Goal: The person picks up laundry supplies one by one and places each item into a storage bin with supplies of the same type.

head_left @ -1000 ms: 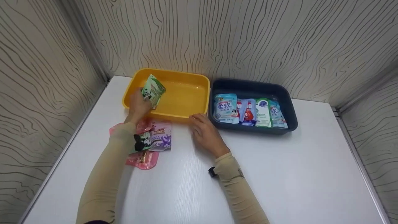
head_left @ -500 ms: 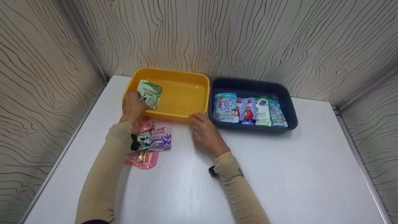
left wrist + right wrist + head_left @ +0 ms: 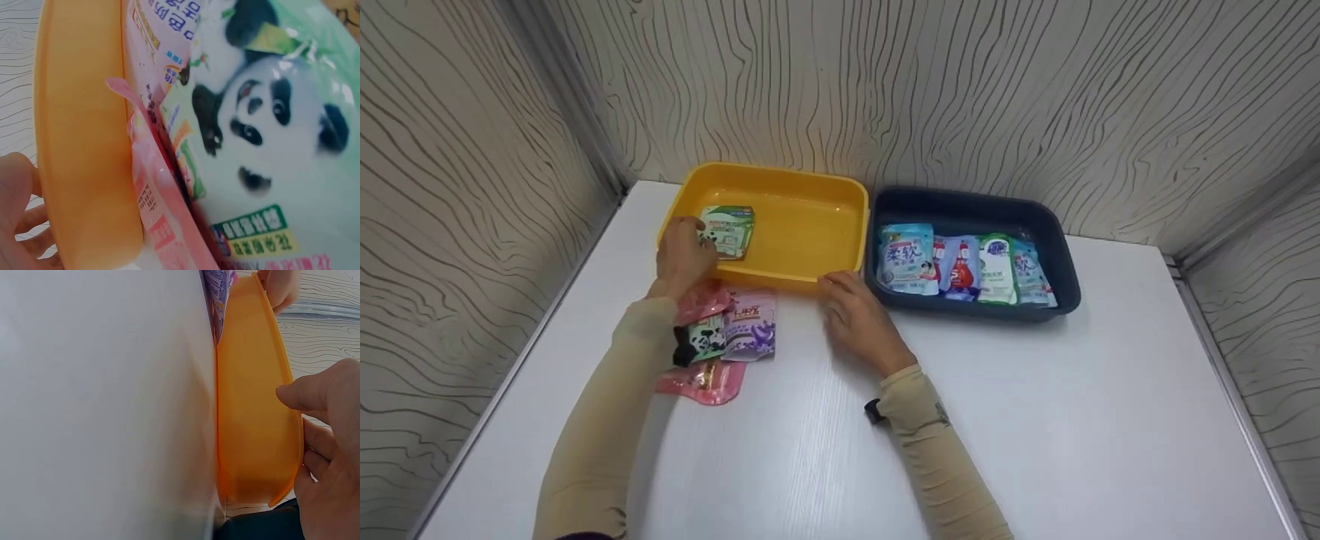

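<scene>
My left hand (image 3: 684, 253) reaches over the near left rim of a yellow bin (image 3: 810, 232). Its fingers are at the left edge of a green pouch (image 3: 727, 231) inside the bin; their exact hold is partly hidden. The right hand (image 3: 861, 321) grips the bin's near right rim. In the right wrist view its thumb (image 3: 289, 395) presses the outer wall. Under my left forearm lie a panda pouch (image 3: 707, 339), a purple pouch (image 3: 750, 325) and pink pouches (image 3: 709, 381). The left wrist view shows the panda pouch up close, before the bin's wall.
A dark blue bin (image 3: 1061, 289) stands just right of the yellow one, with several blue, purple and white-green pouches in it. Both bins are on a white table (image 3: 1110, 420). Patterned wall panels (image 3: 960, 90) rise behind and at the sides.
The green pouch has come down from a raised, tilted pose to lie lower in the yellow bin. My left hand has shifted slightly left; my right hand stays on the rim.
</scene>
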The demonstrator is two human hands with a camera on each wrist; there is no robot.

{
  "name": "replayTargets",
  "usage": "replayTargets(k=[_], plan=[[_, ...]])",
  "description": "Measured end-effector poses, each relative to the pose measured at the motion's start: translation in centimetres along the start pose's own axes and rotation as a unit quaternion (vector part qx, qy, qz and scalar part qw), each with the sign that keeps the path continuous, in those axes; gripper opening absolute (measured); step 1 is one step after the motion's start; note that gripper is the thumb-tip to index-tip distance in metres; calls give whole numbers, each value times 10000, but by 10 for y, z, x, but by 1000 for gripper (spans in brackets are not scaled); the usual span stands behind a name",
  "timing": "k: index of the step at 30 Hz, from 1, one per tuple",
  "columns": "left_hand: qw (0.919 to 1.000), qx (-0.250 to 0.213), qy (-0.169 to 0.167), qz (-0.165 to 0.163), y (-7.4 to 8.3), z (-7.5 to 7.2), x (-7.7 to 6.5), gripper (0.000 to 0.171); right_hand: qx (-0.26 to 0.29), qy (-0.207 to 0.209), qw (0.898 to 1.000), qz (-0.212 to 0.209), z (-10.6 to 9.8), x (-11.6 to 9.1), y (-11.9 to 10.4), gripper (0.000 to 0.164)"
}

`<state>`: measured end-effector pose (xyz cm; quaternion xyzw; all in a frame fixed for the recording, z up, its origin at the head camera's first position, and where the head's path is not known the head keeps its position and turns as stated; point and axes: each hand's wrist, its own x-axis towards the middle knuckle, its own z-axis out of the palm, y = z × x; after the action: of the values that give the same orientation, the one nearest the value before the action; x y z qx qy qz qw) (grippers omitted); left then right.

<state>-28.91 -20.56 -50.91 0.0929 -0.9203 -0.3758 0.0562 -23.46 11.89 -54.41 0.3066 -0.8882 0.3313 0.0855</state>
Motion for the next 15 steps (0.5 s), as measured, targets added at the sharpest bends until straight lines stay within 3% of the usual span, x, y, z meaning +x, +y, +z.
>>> replayTargets(k=[8,15], plan=[[9987,78,220,445,2,-7,-6,40,-39,-15,10000,53,0,0,3,50],[9931,278,619,960,3,-14,-23,35,-54,-64,9999,113,0,0,0,48]])
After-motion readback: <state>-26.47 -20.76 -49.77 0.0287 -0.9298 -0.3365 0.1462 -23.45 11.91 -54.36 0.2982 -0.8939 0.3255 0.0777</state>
